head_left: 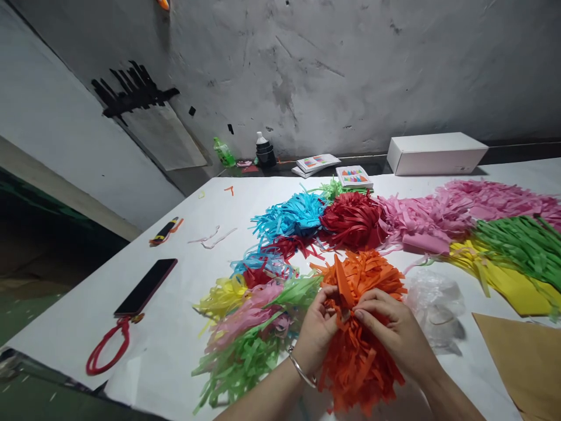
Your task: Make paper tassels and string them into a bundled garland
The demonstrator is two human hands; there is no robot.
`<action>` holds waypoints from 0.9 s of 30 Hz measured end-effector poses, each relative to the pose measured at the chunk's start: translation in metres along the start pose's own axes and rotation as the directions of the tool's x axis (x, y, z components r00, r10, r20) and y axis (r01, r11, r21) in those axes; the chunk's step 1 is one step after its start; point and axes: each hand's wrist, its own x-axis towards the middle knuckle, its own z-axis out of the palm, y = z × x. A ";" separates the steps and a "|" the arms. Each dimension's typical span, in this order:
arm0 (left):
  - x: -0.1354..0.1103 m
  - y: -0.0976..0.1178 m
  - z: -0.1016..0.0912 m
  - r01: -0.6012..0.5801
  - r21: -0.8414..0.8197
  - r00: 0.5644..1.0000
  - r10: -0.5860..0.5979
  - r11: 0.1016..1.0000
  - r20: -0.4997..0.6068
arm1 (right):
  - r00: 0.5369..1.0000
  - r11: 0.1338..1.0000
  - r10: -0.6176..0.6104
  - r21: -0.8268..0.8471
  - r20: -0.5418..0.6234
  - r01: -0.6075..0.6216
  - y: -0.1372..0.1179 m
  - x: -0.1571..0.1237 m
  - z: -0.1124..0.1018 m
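Observation:
My left hand (316, 328) and my right hand (392, 327) meet over a bundle of orange fringed paper (357, 356) near the table's front edge. Both hands pinch a rolled orange piece (343, 283) that sticks up between them. The cut orange strips hang down below my fingers. A silver bangle (300, 367) sits on my left wrist. Just left of my left hand lie green (239, 365), pink (245, 316) and yellow (221, 295) fringed bundles.
More fringed paper lies behind: blue (291, 216), red (353, 219), pink (438, 213), green (521, 245), yellow sheet (517, 286). A phone (146, 286) with red strap sits left. Clear plastic wrap (433, 304), brown paper (526, 362), white box (433, 152) and bottles (265, 149) are around.

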 end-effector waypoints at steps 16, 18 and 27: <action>0.000 -0.001 0.003 -0.008 0.007 1.000 0.008 1.000 0.005 | 1.000 1.000 -0.023 0.004 -0.004 0.023 0.001 0.000 0.000; -0.001 -0.001 0.002 -0.024 0.021 1.000 0.024 0.999 0.012 | 1.000 1.000 -0.017 0.014 0.000 0.017 0.001 0.000 0.000; -0.005 0.003 0.006 -0.010 -0.016 1.000 0.011 1.000 0.011 | 1.000 0.999 -0.013 0.049 0.005 0.012 -0.002 -0.002 -0.003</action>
